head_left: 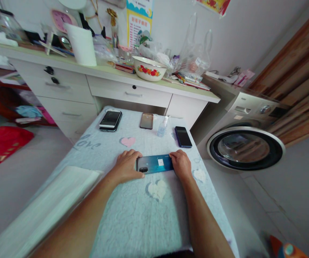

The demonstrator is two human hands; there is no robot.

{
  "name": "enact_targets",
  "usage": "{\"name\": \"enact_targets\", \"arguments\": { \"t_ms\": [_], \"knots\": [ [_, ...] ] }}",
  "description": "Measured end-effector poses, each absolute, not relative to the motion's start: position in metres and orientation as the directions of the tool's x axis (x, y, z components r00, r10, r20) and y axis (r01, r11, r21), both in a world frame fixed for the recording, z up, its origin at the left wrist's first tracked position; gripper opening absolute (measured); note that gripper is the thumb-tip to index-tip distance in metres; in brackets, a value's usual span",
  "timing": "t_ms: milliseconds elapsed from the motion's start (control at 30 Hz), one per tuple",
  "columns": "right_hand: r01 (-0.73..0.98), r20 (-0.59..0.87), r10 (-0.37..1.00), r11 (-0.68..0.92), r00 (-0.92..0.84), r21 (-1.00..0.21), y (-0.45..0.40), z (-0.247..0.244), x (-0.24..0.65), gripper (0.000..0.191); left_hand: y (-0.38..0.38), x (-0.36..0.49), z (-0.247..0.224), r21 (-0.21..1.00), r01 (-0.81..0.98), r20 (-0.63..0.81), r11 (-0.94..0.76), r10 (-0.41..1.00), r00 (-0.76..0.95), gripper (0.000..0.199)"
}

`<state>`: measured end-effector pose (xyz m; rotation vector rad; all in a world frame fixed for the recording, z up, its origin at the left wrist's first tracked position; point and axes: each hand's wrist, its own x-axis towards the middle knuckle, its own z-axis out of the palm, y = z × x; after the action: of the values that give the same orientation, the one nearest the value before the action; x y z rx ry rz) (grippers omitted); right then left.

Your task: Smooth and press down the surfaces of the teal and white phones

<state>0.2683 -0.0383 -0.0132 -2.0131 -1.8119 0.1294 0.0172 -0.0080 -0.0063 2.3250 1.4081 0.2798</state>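
Note:
A blue phone (154, 164) lies sideways between my hands, its back with the camera bump and a small white label facing up. My left hand (129, 165) grips its left end, with the thumb at the near edge and the fingers at the far edge. Around the right end my right hand (180, 163) is closed. Beyond them on the cloth are a brown phone case (146, 121) and a clear spray bottle (162, 127). A dark phone (183, 137) lies to the right, and stacked phones (111, 119) sit at the far left.
The cloth-covered table (132, 218) has a long white folded sheet (46, 211) along its left side. Behind stands a cluttered desk (111, 73) with a flowered bowl (149, 70) and a paper roll (81, 46). A washing machine (246, 141) is at the right.

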Motion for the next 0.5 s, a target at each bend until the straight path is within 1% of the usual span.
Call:
{"name": "enact_targets", "arguments": {
  "t_ms": [233,500],
  "knots": [
    [0.896,0.173,0.975,-0.051,0.140,-0.441,-0.040,-0.015,0.279,0.022,-0.008,0.017,-0.006,0.447,0.792,-0.024,-0.415,0.880,0.475,0.064],
    [0.899,0.181,0.981,0.014,0.073,-0.438,-0.049,-0.015,0.276,0.021,-0.010,0.018,-0.003,0.436,0.803,-0.045,-0.407,0.881,0.471,0.064]
  ]
}}
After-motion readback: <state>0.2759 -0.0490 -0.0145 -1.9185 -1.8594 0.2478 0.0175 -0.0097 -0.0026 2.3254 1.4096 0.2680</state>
